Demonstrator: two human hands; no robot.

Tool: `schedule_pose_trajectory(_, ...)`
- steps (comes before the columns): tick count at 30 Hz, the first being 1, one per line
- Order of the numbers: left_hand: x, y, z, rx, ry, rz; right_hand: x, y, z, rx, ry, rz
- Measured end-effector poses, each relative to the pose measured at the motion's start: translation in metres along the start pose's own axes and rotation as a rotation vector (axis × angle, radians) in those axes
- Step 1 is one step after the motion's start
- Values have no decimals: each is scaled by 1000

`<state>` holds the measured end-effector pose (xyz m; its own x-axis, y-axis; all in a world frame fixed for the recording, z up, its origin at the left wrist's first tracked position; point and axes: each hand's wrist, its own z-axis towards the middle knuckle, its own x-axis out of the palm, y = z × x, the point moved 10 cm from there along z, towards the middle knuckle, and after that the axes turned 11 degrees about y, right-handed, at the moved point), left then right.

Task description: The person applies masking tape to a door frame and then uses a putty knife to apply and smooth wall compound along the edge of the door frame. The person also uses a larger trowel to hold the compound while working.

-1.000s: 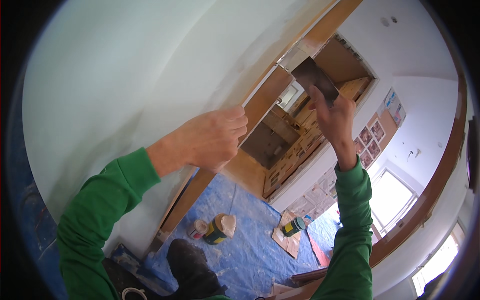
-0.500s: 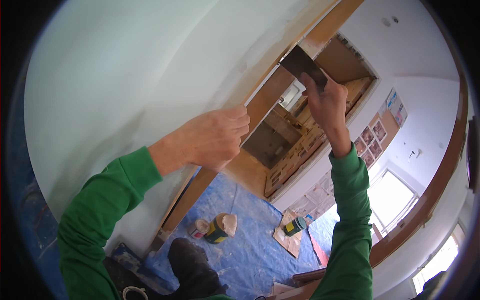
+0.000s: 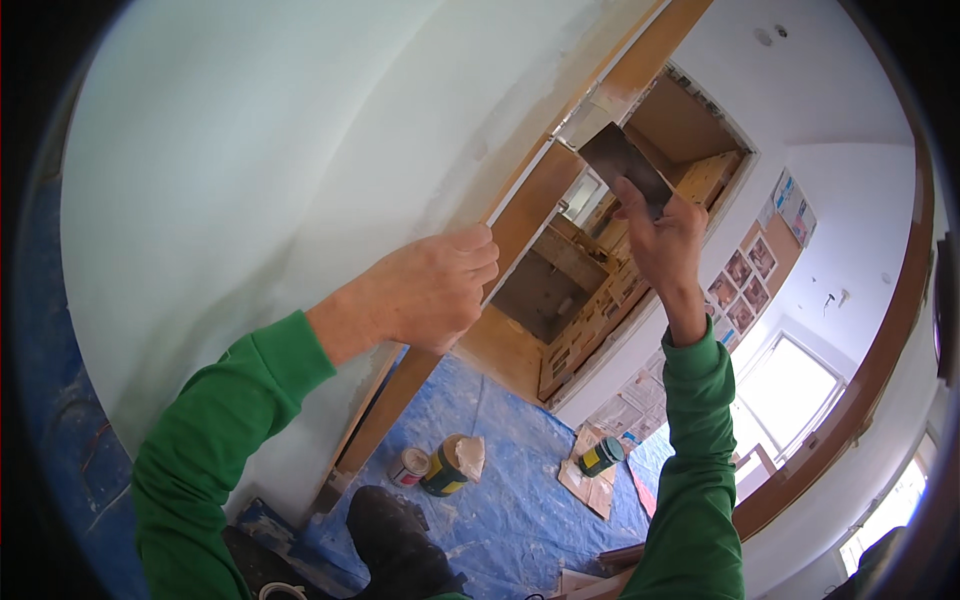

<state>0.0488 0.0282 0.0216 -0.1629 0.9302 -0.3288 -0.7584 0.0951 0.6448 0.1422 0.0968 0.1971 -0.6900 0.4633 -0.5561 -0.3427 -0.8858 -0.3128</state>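
My right hand [image 3: 665, 240] holds a dark, flat rectangular scraper [image 3: 625, 168], thumb on its near face. The blade stands a little apart from the wooden door frame [image 3: 540, 190] in this view. My left hand [image 3: 425, 285] is closed in a pinch at the edge where the pale wall [image 3: 300, 180] meets the frame. Whatever lies between those fingertips is hidden. A thin white strip [image 3: 520, 183] runs up along this edge from the fingers.
Blue sheeting [image 3: 510, 450] covers the floor. On it stand a small can [image 3: 409, 467], a green tub [image 3: 445, 470] with a pale cloth-like piece on top, and another green tub [image 3: 600, 457] on cardboard [image 3: 585, 490]. Beyond the frame is an open wooden cabinet [image 3: 545, 285].
My right hand has drawn the scraper down and right, away from the frame's edge. My left hand keeps its place at the edge. The view has shifted slightly.
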Motion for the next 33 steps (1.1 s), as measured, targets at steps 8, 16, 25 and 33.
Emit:
schedule_pose_trajectory(8,0,0,0,3,17,20,-8,16,13,-144,80,-118)
schedule_pose_trajectory(16,3,-1,1,1,80,61,-3,42,27,-189,204,-319)
schedule_pose_trajectory(25,3,8,1,-46,9,-116,13,-31,28,145,247,676)
schedule_pose_trajectory(33,9,5,2,-39,142,-63,-17,-17,-25,-29,-21,315)
